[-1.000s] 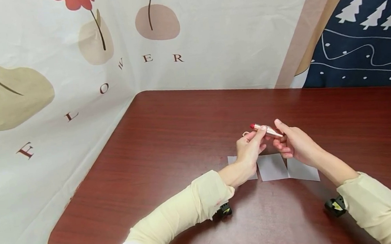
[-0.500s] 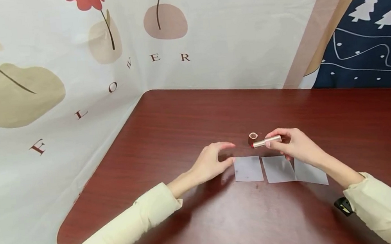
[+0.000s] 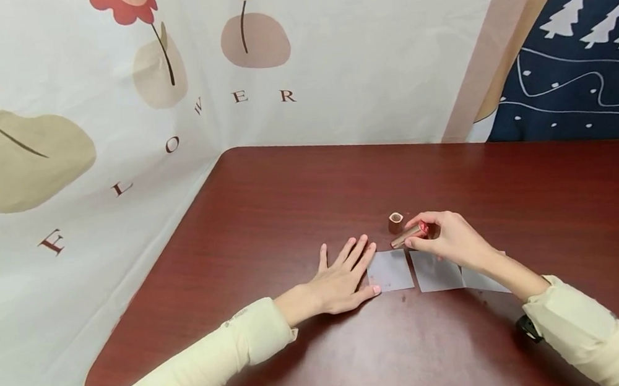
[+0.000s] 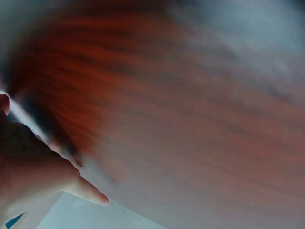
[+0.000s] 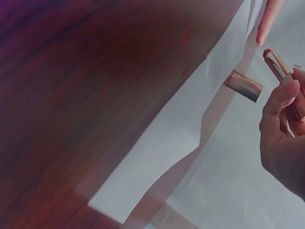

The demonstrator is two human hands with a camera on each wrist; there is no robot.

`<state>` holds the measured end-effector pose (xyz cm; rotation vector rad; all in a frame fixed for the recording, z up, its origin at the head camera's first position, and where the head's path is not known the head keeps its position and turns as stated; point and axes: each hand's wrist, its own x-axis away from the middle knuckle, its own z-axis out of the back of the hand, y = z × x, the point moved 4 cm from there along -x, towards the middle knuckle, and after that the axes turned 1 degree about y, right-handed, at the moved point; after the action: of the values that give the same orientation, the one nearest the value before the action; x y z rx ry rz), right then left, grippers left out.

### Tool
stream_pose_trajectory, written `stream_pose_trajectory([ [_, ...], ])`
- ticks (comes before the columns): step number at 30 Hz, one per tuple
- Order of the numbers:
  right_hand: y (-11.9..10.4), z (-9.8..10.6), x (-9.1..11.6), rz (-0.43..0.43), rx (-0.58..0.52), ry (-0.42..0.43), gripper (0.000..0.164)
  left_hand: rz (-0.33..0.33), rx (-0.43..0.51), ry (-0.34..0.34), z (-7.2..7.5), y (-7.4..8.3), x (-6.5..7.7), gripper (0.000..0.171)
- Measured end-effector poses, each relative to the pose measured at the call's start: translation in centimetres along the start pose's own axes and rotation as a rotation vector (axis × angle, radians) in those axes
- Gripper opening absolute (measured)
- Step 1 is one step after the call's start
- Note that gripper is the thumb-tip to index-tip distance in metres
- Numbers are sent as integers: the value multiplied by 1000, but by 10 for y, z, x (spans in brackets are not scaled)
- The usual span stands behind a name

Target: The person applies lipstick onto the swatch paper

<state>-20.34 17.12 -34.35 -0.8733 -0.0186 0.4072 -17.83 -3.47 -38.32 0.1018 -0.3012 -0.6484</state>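
Left hand (image 3: 342, 280) flat on surface (image 3: 290, 220), fingers straight, spread, thumb tip pinning leftmost paper square (image 3: 388, 270) steady. Right hand (image 3: 450, 243) above middle square (image 3: 436, 269), fingers clamped on lipstick (image 3: 411, 234), tilted low. Cap (image 3: 395, 222) upright just beyond, apart. Right wrist view shows red tip (image 5: 268, 52); left wrist view mostly blur.

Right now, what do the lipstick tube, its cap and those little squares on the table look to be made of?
The lipstick tube, held in the right hand, looks like rose-gold metal or metallised plastic; it shines. Its cap, standing apart on the table, has the same glossy finish. The three squares look like thin matte paper, pale grey and lying flat. The table shows a dark red wood grain, possibly veneer or laminate.
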Motion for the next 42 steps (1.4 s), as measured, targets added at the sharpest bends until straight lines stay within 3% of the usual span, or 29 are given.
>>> stream_pose_trajectory([
  [8, -8, -10, -8, 140, 116, -13, 19, -21, 14, -63, -3, -9, -10, 73],
  [17, -5, -19, -2, 129, 197, -10, 20, -40, 30, -77, -10, -12, -9, 73],
  [24, -11, -21, -6, 174, 282, -29, 21, -48, 24, -51, -5, -12, -12, 73],
  [42, -17, -24, -9, 259, 336, -17, 21, -40, 17, -41, -4, -13, -13, 73],
])
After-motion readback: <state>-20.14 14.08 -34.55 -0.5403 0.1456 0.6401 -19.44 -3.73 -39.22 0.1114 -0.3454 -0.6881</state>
